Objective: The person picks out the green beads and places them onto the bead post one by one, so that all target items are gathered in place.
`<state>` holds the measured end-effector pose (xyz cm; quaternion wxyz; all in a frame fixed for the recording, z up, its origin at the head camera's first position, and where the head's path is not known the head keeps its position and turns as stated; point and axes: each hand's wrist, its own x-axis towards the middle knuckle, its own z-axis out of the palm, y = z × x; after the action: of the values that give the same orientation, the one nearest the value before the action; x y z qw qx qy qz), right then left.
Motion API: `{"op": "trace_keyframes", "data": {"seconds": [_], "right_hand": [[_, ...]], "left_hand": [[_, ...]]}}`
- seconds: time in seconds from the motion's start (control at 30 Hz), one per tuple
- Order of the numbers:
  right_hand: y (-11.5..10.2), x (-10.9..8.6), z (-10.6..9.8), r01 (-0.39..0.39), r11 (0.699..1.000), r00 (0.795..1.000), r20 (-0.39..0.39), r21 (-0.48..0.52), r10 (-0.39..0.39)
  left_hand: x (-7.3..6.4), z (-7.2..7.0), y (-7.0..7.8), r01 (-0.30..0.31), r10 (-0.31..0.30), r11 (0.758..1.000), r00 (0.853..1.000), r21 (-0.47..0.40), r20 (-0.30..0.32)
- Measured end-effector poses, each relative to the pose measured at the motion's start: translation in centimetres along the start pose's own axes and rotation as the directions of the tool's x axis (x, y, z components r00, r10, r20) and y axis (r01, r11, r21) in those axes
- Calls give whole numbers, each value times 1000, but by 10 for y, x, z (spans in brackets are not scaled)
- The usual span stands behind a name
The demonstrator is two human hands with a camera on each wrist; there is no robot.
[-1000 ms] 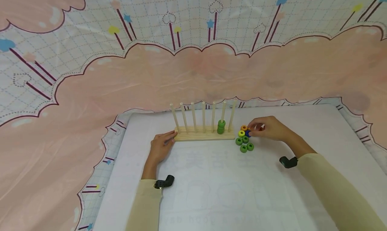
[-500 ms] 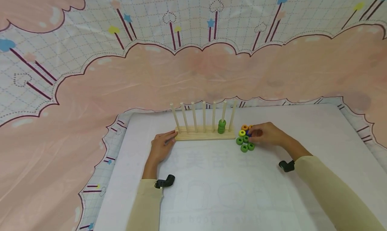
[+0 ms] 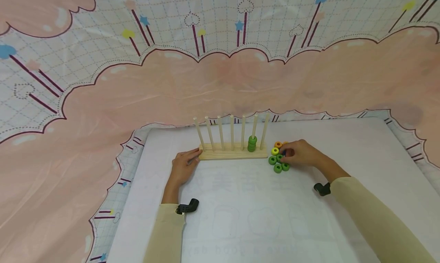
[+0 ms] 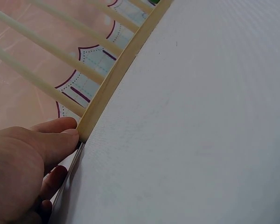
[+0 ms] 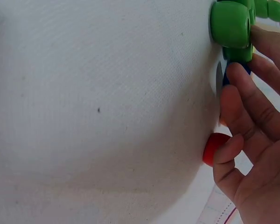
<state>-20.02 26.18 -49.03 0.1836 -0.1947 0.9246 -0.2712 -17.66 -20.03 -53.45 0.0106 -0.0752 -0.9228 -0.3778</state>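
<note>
Pinching with thumb and forefinger, the left hand (image 3: 183,166) holds the left end of the wooden stand (image 3: 233,155), near the far edge of the white table (image 3: 233,209). Green rings (image 3: 252,144) are stacked on its second peg from the right. Just beyond its right end, the right hand (image 3: 304,153) bends its fingers over loose beads: green (image 3: 277,171), yellow (image 3: 275,154), orange (image 3: 278,146), blue (image 5: 227,77) and red (image 5: 213,148). I cannot tell whether it pinches one.

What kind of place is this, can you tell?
Perhaps a play or learning corner: a wooden peg stand, colorful beads and a cartoon-patterned backdrop suggest it. The room beyond isn't shown.
</note>
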Motion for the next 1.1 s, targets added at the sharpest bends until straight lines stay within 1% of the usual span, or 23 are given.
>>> {"op": "trace_keyframes", "data": {"seconds": [0.17, 0.4, 0.7, 0.87, 1.0, 1.1], "right_hand": [[-3, 1, -1, -18, 1000, 1000, 7, -13, 18], [-5, 0, 0, 18, 999, 1000, 1, -26, -18], [-5, -1, -4, 13, 999, 1000, -6, -39, -13], [-7, -3, -12, 35, 999, 999, -21, -41, -36], [-13, -4, -22, 56, 996, 998, -38, -69, -59], [-19, -5, -30, 49, 996, 998, -33, -72, -51]], "left_hand": [[0, -1, 1, 0, 0, 1000, 1000, 8, 5], [0, -1, 2, 14, -14, 1000, 1000, 9, 4], [0, 0, 1, 20, -20, 1000, 1000, -6, -1], [0, 0, 1, 18, -18, 1000, 1000, -9, 0], [0, 0, 1, 17, -17, 1000, 1000, -7, 0], [0, 0, 1, 12, -12, 1000, 1000, -1, 1]]}}
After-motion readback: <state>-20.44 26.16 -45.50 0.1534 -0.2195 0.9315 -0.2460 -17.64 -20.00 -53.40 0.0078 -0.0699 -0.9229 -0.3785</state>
